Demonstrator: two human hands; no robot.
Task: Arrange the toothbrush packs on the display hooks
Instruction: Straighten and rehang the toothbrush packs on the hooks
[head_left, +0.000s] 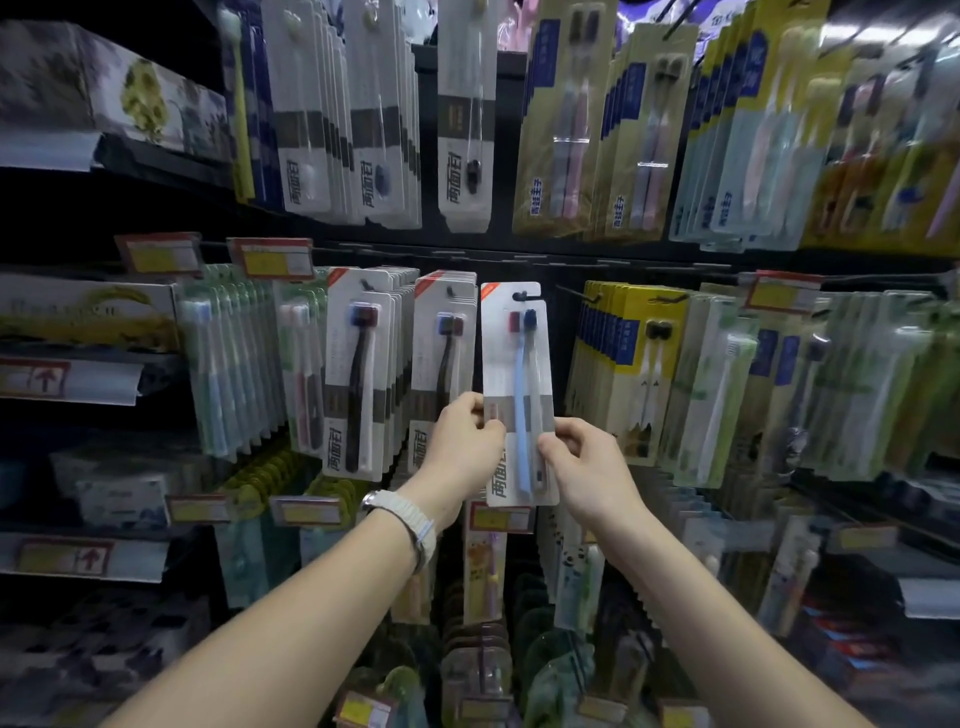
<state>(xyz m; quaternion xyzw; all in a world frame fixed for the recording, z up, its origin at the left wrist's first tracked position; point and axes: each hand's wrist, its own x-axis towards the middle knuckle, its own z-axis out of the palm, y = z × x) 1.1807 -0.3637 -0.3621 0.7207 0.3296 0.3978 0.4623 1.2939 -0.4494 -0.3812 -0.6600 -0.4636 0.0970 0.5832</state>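
Note:
A white toothbrush pack (519, 364) with a blue and a grey brush stands upright in front of the middle display row. My left hand (462, 441) pinches its lower left edge. My right hand (582, 462) pinches its lower right edge. The hang hole at the pack's top (521, 296) sits level with the row of hooks; whether it is on a hook I cannot tell. Just to the left hang two rows of similar white packs (447, 358) with dark brushes. A bare black hook (576, 295) juts out to the right of the held pack.
Yellow-and-blue packs (628, 358) hang to the right, green-tinted packs (234, 364) to the left. More packs fill the upper row (462, 119) and the lower hooks (488, 561). Boxed goods sit on shelves at the left (88, 317). Red price tags (270, 257) hang at hook ends.

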